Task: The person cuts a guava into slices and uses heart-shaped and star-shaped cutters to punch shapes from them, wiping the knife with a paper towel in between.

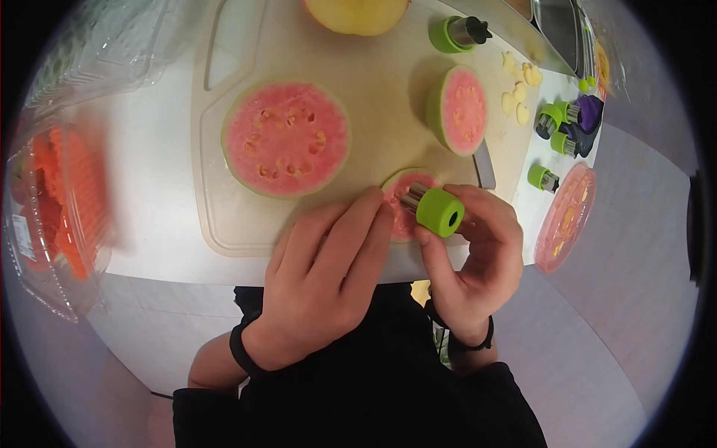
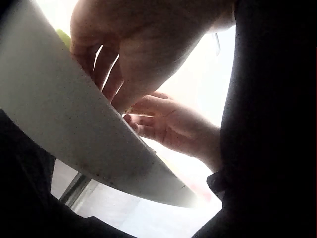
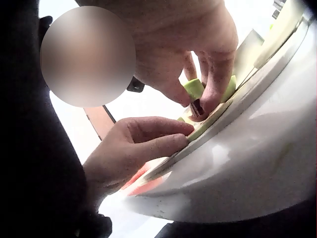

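Note:
Thumb and fingers of my right hand [image 1: 485, 257] pinch a small fruit cutter [image 1: 439, 211] with a green grip and a fluted metal tube. The cutter is tilted, its metal end right at a thin pink guava slice [image 1: 403, 224] near the board's front edge. My left hand [image 1: 317, 276] holds the slice's left edge with its fingertips; the right wrist view shows its thumb and finger [image 3: 161, 139] at the green rim. A large round guava piece [image 1: 287, 138] lies cut side up on the left. Another cut guava piece [image 1: 463, 112] stands toward the right.
The cutting board [image 1: 388, 89] bears a yellow-fleshed fruit half [image 1: 357, 13], another green cutter [image 1: 457, 33] and small pale cut-outs [image 1: 520, 86]. Several cutters [image 1: 560, 123] and a pink plate [image 1: 565, 216] lie right. A clear plastic box with orange-red food [image 1: 67, 201] stands left.

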The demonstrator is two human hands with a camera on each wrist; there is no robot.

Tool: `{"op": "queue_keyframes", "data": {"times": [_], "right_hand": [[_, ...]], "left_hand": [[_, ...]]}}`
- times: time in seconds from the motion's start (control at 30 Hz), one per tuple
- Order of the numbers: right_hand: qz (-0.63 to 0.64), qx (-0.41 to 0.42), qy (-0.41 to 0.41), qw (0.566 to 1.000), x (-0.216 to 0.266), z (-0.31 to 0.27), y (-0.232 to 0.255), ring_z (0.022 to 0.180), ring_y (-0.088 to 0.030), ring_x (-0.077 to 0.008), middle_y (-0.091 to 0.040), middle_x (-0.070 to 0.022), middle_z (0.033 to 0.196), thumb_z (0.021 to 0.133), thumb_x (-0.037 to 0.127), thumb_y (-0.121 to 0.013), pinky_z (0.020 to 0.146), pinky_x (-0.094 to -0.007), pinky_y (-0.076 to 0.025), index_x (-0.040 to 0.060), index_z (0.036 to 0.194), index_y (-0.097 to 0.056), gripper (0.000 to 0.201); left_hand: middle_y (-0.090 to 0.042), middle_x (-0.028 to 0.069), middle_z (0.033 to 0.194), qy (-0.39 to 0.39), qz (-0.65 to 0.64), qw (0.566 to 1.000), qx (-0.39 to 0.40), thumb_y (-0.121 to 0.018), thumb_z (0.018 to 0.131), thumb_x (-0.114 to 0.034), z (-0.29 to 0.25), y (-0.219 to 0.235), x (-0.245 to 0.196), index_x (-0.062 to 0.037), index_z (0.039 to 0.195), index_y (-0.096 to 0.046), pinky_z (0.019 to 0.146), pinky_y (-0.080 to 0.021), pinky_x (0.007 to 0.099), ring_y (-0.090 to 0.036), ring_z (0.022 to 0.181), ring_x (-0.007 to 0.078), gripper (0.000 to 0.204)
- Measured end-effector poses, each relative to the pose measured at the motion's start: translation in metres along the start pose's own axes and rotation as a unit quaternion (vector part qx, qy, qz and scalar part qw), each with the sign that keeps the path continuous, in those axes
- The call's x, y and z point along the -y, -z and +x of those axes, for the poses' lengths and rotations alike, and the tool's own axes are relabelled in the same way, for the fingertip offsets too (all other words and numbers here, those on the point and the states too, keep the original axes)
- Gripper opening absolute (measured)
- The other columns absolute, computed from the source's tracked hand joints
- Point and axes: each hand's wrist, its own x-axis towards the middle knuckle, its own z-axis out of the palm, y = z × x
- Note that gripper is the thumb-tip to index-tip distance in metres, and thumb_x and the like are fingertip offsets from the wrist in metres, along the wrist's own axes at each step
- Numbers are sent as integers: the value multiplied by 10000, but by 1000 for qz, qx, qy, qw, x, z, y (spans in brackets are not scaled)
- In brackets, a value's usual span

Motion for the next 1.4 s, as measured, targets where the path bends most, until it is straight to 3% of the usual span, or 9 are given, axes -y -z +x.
{"op": "queue_keyframes", "data": {"times": [0.2, 1.27, 1.4], "right_hand": [[-60, -51, 53, 995, 0, 6, -11, 997, -751, -299, -743, -196, 1132, 775, -36, -938, 823, -351, -608, -47, 1236, -687, 525], [-143, -9, 85, 986, 9, 17, -11, 977, -765, -295, -747, -204, 1148, 772, -1, -954, 813, -344, -640, -33, 1251, -699, 543], [-132, -12, 88, 987, 9, 18, -10, 967, -768, -296, -749, -207, 1130, 765, -18, -945, 811, -344, -641, -51, 1228, -713, 519]], "left_hand": [[-730, 145, 1247, 6, -1, 1000, 0, -855, 731, 27, 1, 1, 0, 55, 1162, -769, 789, -579, 357, -671, 954, 281, 441], [-756, 145, 1199, 4, -8, 1000, -29, -803, 848, 9, 1, 5, -2, 53, 1082, -771, 729, -601, 344, -691, 958, 277, 240], [-760, 130, 1235, -63, 47, 996, -35, -774, 893, -35, 8, 14, -7, 23, 1052, -775, 719, -609, 337, -699, 987, 286, 169]]}}
